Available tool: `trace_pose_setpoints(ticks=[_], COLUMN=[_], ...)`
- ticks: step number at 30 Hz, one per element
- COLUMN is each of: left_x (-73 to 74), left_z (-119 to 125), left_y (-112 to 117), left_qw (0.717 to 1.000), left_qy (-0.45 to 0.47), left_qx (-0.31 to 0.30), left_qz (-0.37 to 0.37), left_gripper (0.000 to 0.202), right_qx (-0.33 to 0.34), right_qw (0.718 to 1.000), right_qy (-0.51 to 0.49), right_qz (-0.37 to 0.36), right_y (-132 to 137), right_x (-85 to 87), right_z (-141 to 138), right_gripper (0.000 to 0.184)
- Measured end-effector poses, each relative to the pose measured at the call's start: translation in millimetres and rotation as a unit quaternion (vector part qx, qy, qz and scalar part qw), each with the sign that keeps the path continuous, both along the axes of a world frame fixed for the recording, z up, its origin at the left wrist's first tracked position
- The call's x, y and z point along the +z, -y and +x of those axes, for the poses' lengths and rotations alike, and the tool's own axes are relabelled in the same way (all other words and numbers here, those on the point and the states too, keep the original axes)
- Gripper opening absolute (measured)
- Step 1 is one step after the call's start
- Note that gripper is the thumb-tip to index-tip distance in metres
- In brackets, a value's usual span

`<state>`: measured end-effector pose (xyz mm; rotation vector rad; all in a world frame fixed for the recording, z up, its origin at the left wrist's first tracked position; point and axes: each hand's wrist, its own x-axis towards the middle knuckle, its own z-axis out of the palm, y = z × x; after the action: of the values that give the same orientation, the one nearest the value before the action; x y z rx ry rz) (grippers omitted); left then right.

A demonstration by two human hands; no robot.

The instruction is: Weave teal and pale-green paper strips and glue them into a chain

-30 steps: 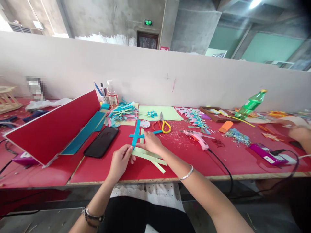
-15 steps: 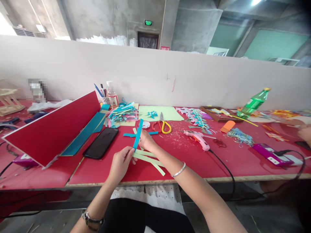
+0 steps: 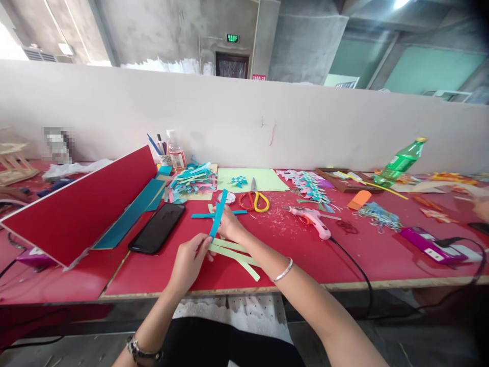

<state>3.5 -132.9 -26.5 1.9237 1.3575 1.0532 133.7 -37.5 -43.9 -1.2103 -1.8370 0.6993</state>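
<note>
My left hand [image 3: 193, 254] is closed, with thumb and fingers pinching the lower end of an upright blue paper strip [image 3: 218, 214]. Pale green paper strips [image 3: 239, 259] fan out to the right from beside those fingers. Just behind the upright strip is my right hand [image 3: 230, 226]; its fingertips are largely hidden, so what they grip cannot be made out. Another blue paper strip [image 3: 201, 216] runs crosswise behind this hand. Beyond it lie scissors [image 3: 253, 199] with red and yellow handles, near a small woven blue and green paper piece [image 3: 239, 181].
A black phone [image 3: 157, 228] lies left, beside a leaning red board [image 3: 91, 204]. A pile of cut paper strips [image 3: 194, 178] sits behind. To the right are a pink glue gun [image 3: 311, 220] with its cord, a purple power strip [image 3: 431, 244] and a green bottle [image 3: 401, 162]. Another person's hand [image 3: 482, 206] shows far right.
The view has shifted slightly. Both hands keep nearly the same pose around the strips. At the far right, the other person's hand has moved a little, with a pale strip beside it.
</note>
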Motion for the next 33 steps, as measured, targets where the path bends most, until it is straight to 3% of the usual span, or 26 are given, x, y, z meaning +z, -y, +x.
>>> trace_pose_setpoints(ticks=[10,21,27,33], left_x=[1.1,-1.1,1.7,1.3], left_z=[1.9,3.1,2.8,3.0], left_y=[-0.5,-0.2,0.6,1.1], left_qw=[1.0,0.999,0.998,0.999], left_qy=[-0.003,0.02,-0.003,-0.005], left_qx=[-0.011,-0.03,-0.05,-0.046], left_qz=[-0.014,-0.041,-0.026,-0.025], left_gripper=[0.027,0.025,0.026,0.026], right_qx=[-0.003,-0.045,-0.081,-0.131], right_qw=[0.998,0.957,0.947,0.957], right_qy=[-0.018,-0.191,-0.255,-0.242], right_qz=[-0.061,-0.213,-0.18,-0.093], right_y=[-6.3,-14.6,-18.2,-14.4], right_x=[1.2,31.4,40.0,55.6], right_z=[24.5,56.3,65.2,73.2], right_gripper=[0.026,0.021,0.016,0.025])
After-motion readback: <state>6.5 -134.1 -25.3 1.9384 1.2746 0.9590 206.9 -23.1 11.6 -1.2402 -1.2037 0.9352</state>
